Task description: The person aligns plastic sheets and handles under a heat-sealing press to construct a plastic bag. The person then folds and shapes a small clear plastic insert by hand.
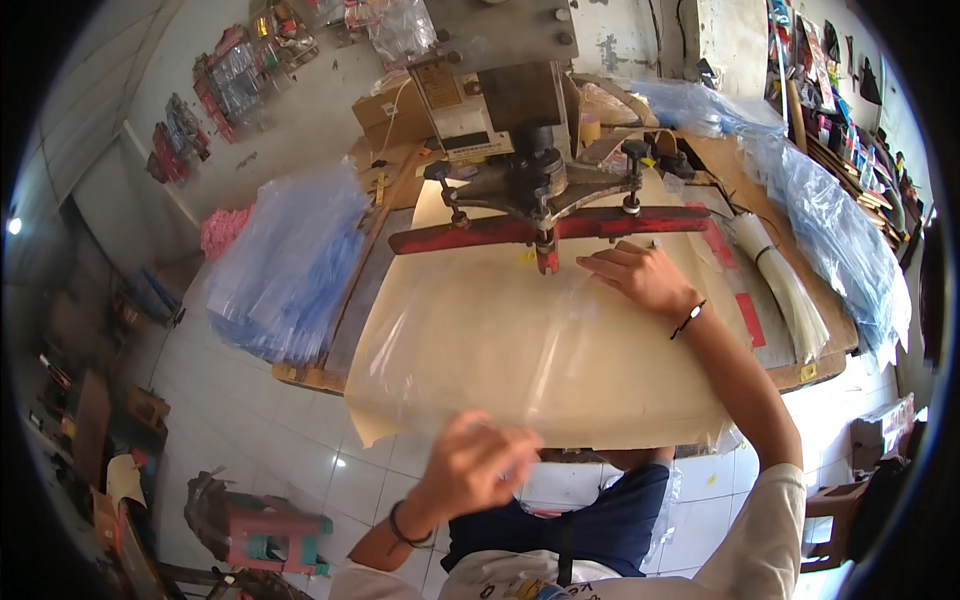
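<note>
A clear plastic sheet [470,345] lies over tan paper [660,390] on the worktable, under a press head with a red crossbar [480,232]. My right hand [645,278] rests on the sheet just below the bar's right half, fingers stretched toward the centre. Close to the paper's front edge is my left hand [475,465], smeared by motion. Its fingers look bent, but whether they hold the sheet's edge cannot be made out.
A stack of bluish plastic bags [290,265] lies at the table's left. On the right are a tied bundle of whitish strips [780,285] and more blue plastic [840,220]. The press body [510,100] rises at the back. A pink and green stool [270,535] stands on the floor, lower left.
</note>
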A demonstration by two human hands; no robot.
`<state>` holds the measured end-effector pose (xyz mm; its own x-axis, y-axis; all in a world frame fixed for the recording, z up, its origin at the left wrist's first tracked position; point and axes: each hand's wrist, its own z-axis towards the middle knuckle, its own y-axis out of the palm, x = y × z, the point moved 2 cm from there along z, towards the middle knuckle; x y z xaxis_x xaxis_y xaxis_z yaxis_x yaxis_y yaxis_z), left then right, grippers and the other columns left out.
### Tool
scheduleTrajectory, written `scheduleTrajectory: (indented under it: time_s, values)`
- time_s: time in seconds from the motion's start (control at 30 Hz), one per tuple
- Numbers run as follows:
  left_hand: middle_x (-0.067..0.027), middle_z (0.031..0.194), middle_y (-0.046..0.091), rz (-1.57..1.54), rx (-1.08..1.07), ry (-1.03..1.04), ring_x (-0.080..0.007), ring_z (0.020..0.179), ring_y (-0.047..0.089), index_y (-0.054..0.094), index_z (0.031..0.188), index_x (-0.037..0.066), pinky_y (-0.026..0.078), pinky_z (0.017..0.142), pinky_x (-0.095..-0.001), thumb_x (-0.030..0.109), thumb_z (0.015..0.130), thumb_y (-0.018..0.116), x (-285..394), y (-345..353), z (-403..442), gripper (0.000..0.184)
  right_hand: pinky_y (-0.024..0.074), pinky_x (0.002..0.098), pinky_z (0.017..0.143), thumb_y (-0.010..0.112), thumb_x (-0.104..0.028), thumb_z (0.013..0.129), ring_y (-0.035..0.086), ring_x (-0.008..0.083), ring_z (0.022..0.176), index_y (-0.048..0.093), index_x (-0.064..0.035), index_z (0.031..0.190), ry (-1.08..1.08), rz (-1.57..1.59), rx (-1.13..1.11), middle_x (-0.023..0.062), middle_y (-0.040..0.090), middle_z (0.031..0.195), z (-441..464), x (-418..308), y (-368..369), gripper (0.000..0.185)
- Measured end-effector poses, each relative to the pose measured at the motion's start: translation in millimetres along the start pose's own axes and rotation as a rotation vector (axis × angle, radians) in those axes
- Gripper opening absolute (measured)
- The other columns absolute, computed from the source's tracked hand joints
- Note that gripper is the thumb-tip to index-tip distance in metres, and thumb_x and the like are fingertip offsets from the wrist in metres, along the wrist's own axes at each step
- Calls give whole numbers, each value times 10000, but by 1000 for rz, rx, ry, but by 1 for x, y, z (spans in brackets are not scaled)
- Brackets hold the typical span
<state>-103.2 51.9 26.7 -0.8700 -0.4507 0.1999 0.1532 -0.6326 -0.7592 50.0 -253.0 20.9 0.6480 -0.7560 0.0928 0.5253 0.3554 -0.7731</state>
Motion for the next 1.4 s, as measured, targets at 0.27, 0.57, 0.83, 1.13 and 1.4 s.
scheduleTrajectory:
  time_s: [0.27,0.57,0.83,1.13,1.4]
  values:
    - [-132,1607,283,154,-411,-216,-393,1470,271,456,1496,294,230,1156,-655,592,654,818,6,54,-20,964,572,386,704,715,-158,848,686,222,912,726,-161,1135,-33,130,-47,34,731,1011,-5,-8,-2,287]
    - [-143,1597,325,47,-311,-179,-404,1446,338,488,1484,255,245,1153,-653,564,712,809,24,47,-16,891,578,376,731,716,-245,849,674,230,914,720,-240,1192,-112,186,-86,27,693,1121,-1,-20,-8,342]
    - [-171,1485,483,-865,-361,-281,-353,1344,484,458,1483,107,367,1133,-458,398,954,656,98,91,-44,635,560,328,666,734,-44,746,660,176,880,768,-278,1100,-118,345,-48,-36,698,977,6,-44,-20,426]
    - [-94,1090,703,-478,-13,-228,-271,977,664,709,1085,51,511,890,-379,139,861,751,-10,11,6,244,542,364,701,776,-175,794,660,232,804,765,-206,1116,-20,563,-132,41,699,873,-1,-22,-7,323]
    - [-143,884,653,-160,-126,-230,-348,854,633,646,976,2,497,796,-429,426,871,728,-104,70,80,445,507,325,639,761,-191,830,658,187,682,640,-129,1324,166,606,-279,92,689,820,-7,-9,-4,512]
